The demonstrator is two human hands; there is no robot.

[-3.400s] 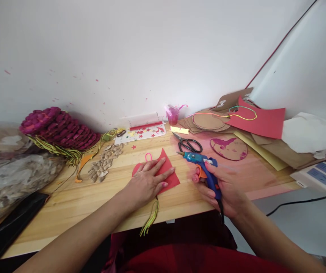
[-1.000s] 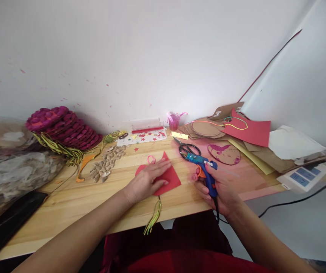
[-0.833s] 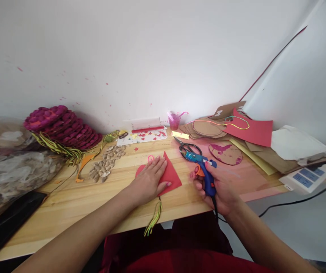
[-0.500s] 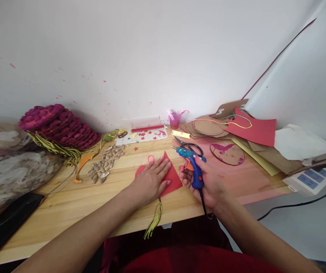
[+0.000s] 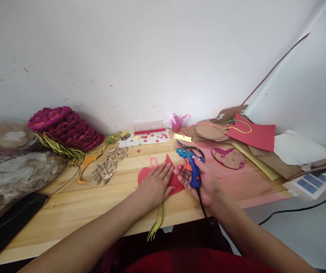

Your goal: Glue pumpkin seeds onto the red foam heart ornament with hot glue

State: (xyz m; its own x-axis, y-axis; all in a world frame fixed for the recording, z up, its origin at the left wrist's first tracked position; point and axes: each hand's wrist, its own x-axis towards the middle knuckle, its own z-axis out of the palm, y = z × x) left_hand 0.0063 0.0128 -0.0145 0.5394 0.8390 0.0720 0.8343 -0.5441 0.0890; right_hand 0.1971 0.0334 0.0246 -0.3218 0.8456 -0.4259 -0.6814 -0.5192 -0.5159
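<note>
The wooden table [image 5: 74,204] spans everything; clock directions run from the red paper [image 5: 145,174] lying on it. At nine, a clear plastic bag [image 5: 18,178] holds pale brown pieces, blurred by the film. At ten leans a stack of purple knobbly discs [image 5: 72,131]; at three, a power strip [image 5: 311,185], any lettering too small to read. The left hand [image 5: 155,184] lies flat on the paper, fingers extended. The right hand [image 5: 205,184] curls loosely around a blue glue gun [image 5: 195,176], its nozzle [image 5: 174,147] toward ten. Near three, a purple-blotched cardboard cutout [image 5: 228,157] bears faint, unreadable marks. At one, a translucent purple-stained cup [image 5: 177,123]; its contents cannot be told.
</note>
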